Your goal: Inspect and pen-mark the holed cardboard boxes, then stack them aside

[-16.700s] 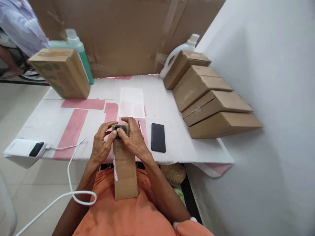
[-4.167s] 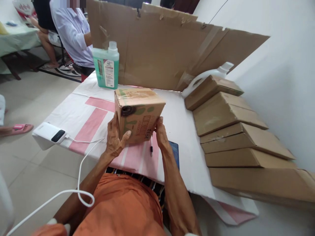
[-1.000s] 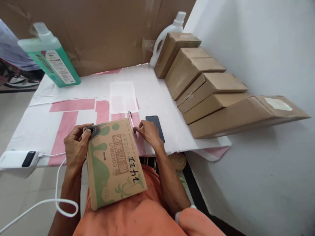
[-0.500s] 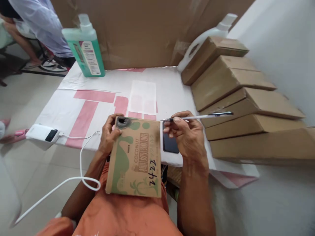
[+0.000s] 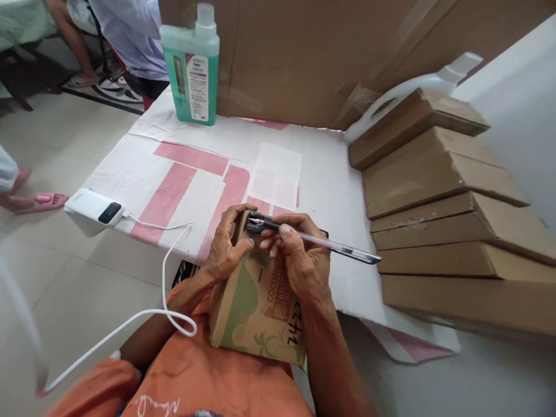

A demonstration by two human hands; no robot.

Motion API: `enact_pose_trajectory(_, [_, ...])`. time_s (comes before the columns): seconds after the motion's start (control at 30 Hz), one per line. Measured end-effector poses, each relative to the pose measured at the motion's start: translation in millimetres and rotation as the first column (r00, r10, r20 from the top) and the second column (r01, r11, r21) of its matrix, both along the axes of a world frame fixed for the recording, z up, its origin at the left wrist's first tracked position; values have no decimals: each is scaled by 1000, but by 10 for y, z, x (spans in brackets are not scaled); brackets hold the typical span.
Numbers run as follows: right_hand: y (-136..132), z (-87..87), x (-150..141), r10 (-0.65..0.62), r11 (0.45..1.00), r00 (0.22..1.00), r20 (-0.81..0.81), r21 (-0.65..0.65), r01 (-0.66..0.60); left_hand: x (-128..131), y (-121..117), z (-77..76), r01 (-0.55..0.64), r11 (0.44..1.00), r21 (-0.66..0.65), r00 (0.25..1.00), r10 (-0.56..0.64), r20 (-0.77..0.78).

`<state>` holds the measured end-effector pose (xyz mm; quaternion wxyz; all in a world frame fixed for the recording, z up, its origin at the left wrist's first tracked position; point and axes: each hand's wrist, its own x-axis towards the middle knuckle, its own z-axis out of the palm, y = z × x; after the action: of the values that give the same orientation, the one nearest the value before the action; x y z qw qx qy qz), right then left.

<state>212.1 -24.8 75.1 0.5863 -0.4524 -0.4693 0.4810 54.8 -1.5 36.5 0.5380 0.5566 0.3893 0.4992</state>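
Observation:
A brown cardboard box with green print and the handwritten number 2422 leans against my lap. My left hand grips its upper left edge, fingers behind and thumb on the front. Between the fingers of my right hand is a clear-barrelled pen, its tip at the dark-rimmed hole in the box's upper left corner. Whether the tip is inside the hole I cannot tell. A thin white sheet lies on the table beyond my hands. The phone is mostly hidden behind my right hand.
Several cardboard boxes line the right side, a white bottle behind them. A green liquid bottle stands at the back left. A white power bank with a cable sits at the left edge. Another person is behind.
My right hand has brought the pen left across the box to the corner hole. The box has tilted, and the view has shifted so things appear further right, except the power bank's side edge.

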Motion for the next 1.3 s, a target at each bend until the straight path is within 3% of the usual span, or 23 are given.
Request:
enact_pose_trajectory(0.23, [-11,56,-32,22,1000,989,145,15,-25,2,-13,-8,-30,999,23,1000,30,0])
enact_pose_trajectory(0.4, [-70,62,15,42,999,987,155,-5,-42,-6,-5,-2,-29,999,27,999,30,-12])
enact_pose_trajectory(0.67, [-105,12,141,-118,991,980,161,-35,125,-38,41,-30,-66,997,37,998,67,-13])
enact_pose_trajectory(0.8, [26,34,146,-163,987,978,132,11,163,-41,50,-26,-67,997,26,998,67,-6])
enact_pose_trajectory(0.93, [394,110,377,-274,956,955,112,141,258,-94,35,-41,-84,996,-25,996,85,37])
enact_pose_trajectory(1.0, [644,117,611,-381,922,898,219,166,351,-142,28,-60,-99,994,-43,994,101,47])
enact_pose_trajectory(1.07, [874,70,843,-368,919,794,484,63,388,-186,30,-81,-121,991,-57,991,124,58])
enact_pose_trajectory(1.13, [1042,-39,990,-133,916,614,778,-140,376,-214,40,-99,-145,987,-64,987,150,65])
enact_pose_trajectory(1.2, [1132,-194,1012,131,876,431,893,-308,372,-225,54,-113,-157,985,-73,985,162,59])
enact_pose_trajectory(1.23, [1151,-279,985,211,857,376,902,-356,373,-227,61,-117,-157,984,-80,985,162,52])
enact_pose_trajectory(1.3, [1153,-438,894,284,831,346,894,-409,377,-227,77,-123,-154,984,-93,987,158,31])
